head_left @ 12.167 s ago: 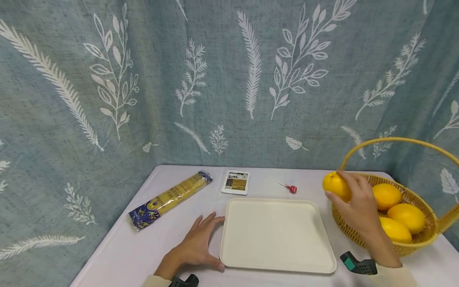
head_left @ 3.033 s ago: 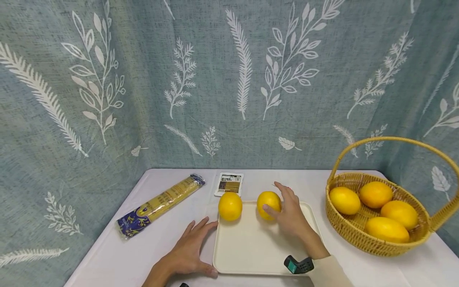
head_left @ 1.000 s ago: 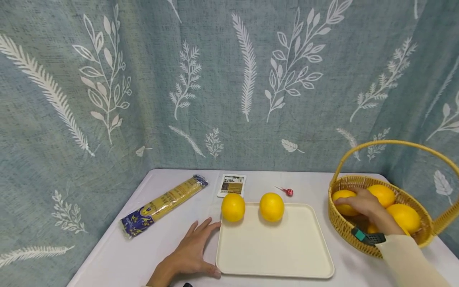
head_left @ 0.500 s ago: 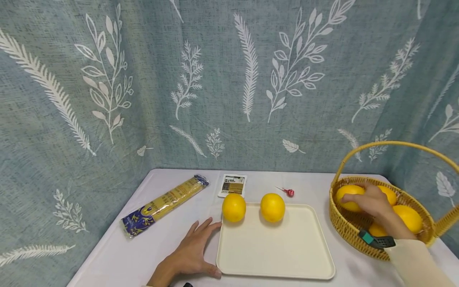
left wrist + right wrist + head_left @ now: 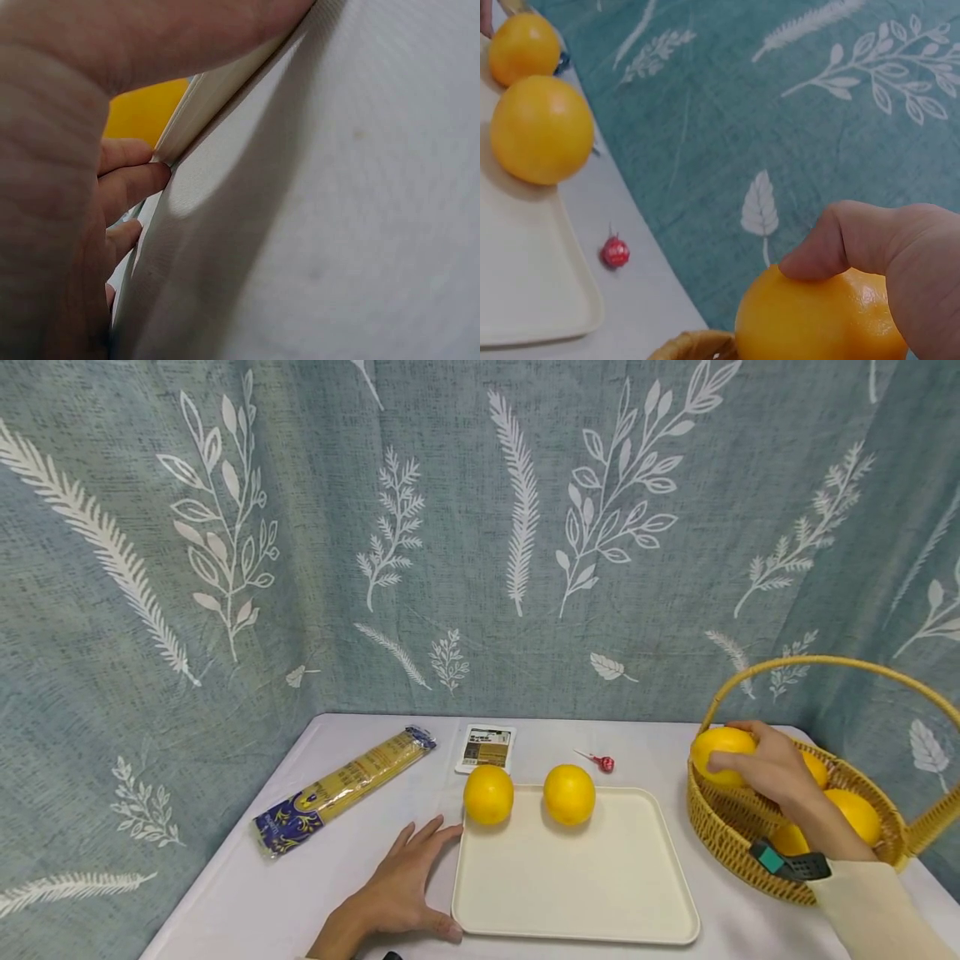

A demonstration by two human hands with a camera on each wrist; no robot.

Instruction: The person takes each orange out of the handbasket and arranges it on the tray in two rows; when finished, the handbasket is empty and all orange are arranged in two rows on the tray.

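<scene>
My right hand (image 5: pixel 772 770) grips a yellow-orange orange (image 5: pixel 718 750) over the far left side of the wicker basket (image 5: pixel 717 843). In the right wrist view, the thumb presses on the held orange (image 5: pixel 799 319). More oranges lie in the basket, partly hidden by the hand and forearm. With fingers spread, my left hand (image 5: pixel 397 881) rests at the left edge of the cream tray (image 5: pixel 577 885), thumb by its near corner. Two oranges stand side by side along the tray's far edge, one at the left corner (image 5: pixel 488 795) and another orange (image 5: pixel 569 795) right of it.
Behind the tray lie a flat white packet (image 5: pixel 486 750) and a red-wrapped lollipop (image 5: pixel 603 763). A long spaghetti packet (image 5: pixel 345 789) lies slanted at left. The basket's tall handle (image 5: pixel 825 660) arches over it. A patterned curtain (image 5: pixel 450 527) hangs behind the table.
Earlier, two oranges came to stand on the tray. Since a second ago my right hand has raised another orange from inside the basket to its rim. The left hand stays put.
</scene>
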